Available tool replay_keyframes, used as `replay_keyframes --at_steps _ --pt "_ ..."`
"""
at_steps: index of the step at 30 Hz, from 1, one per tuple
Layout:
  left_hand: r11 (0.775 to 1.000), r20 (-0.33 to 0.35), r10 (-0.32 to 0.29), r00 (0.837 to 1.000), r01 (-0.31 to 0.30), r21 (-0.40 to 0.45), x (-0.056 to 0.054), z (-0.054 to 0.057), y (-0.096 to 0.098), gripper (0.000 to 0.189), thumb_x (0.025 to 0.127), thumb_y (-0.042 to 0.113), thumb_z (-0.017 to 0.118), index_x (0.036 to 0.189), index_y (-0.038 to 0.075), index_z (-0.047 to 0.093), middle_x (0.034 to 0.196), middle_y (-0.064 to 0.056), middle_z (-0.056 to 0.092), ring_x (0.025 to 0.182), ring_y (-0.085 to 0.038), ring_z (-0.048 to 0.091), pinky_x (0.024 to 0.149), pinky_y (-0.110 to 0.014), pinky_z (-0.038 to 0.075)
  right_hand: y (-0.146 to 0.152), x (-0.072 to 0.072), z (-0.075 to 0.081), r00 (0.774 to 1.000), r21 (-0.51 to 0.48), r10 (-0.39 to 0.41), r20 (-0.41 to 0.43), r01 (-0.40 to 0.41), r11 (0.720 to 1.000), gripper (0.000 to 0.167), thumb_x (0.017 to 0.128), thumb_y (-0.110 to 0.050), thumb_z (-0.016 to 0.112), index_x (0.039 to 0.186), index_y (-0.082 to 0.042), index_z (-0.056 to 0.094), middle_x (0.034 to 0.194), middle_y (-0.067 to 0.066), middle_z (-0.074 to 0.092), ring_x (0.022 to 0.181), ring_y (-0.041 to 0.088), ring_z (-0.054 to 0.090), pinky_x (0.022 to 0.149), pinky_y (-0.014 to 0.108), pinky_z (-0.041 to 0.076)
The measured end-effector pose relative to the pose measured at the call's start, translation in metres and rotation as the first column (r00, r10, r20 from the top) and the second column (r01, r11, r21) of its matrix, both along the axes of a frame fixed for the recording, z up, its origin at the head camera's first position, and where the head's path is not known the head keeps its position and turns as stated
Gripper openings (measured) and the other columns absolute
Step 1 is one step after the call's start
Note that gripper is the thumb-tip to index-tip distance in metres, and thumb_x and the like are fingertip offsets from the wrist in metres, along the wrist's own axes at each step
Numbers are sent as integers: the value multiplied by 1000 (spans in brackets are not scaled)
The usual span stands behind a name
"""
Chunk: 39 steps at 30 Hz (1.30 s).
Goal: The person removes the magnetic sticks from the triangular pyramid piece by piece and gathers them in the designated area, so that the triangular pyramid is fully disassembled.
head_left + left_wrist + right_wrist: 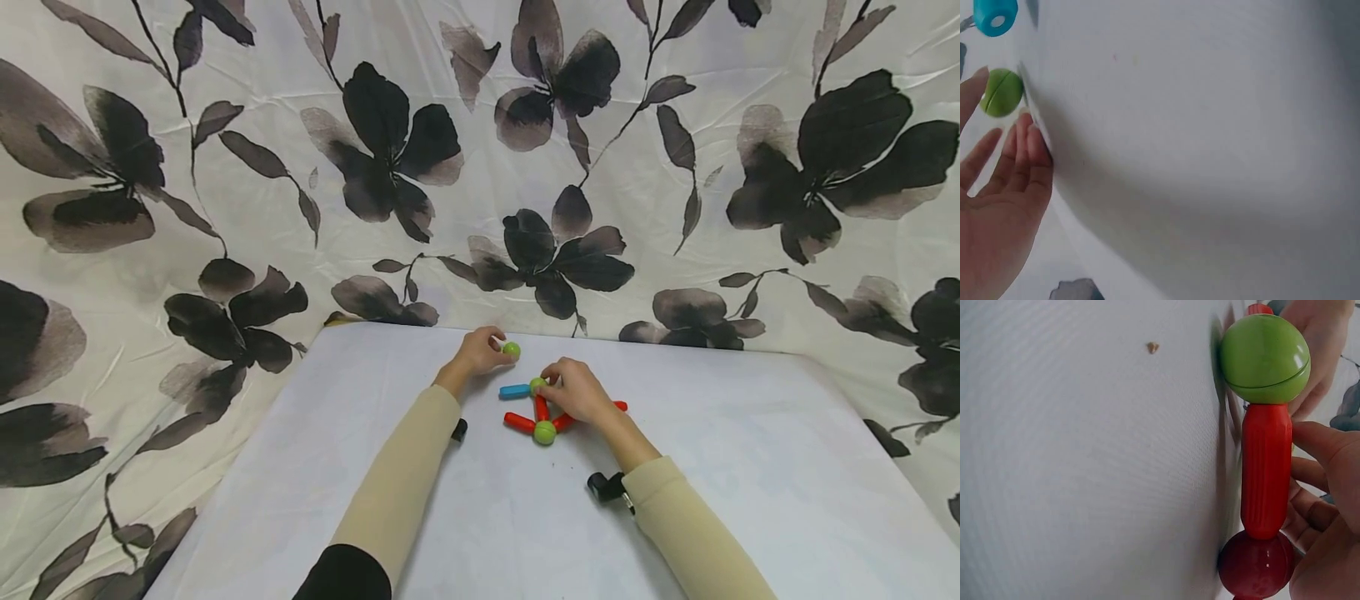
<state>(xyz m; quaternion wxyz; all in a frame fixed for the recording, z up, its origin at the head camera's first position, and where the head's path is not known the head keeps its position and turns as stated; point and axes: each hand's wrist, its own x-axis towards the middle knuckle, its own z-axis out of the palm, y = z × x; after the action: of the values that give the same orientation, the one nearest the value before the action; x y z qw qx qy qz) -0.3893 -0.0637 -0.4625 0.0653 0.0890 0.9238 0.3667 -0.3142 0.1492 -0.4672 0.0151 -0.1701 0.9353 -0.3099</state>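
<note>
My left hand point(478, 352) curls by a loose green ball point(511, 349); I can't tell if it pinches. Then a blue stick point(515, 391) seems stuck to the back green ball point(536, 385). The front green ball point(545, 432) joins red sticks point(519, 422). My right hand point(581, 392) pinches the back ball. Some joining looks done; the loose ball isn't on.

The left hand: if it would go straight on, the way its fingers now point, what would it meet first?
Most likely the green ball right at its fingertips; the left hand may already touch it, since the depth between them is unclear.
</note>
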Motion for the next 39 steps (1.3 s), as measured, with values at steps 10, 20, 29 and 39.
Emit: replay_keyframes --at_steps 10,20,29,39 --pt "984 26 -171 985 173 -54 24 8 -20 37 97 31 72 122 4 67 109 -8 66 98 -21 59 87 -34 50 6 -2 4 1000 1 8 -2 -8 1000 24 94 -20 74 110 -2 76 94 8 66 82 21 55 71 32 47" --pt "945 62 -324 944 326 -9 52 1 -19 34 95 23 75 121 2 68 106 -5 68 99 -19 61 89 -32 52 8 -1 1 1000 -3 15 -7 -15 1000 27 95 -21 74 112 0 75 94 8 66 82 21 55 73 33 47" --pt "946 24 -324 946 324 -14 59 -4 -14 25 93 16 76 113 0 73 94 -4 68 88 -16 59 83 -28 50 8 0 -3 999 -23 25 28 -24 999 28 95 -22 73 115 -2 73 93 6 66 82 21 54 71 32 46" --pt "945 15 -324 946 325 -41 59 2 -18 18 93 15 76 104 1 76 85 1 68 81 -12 59 79 -25 49 4 -1 -1 996 -29 74 42 -73 997 30 98 -23 71 117 0 72 93 5 69 86 20 57 79 34 49"
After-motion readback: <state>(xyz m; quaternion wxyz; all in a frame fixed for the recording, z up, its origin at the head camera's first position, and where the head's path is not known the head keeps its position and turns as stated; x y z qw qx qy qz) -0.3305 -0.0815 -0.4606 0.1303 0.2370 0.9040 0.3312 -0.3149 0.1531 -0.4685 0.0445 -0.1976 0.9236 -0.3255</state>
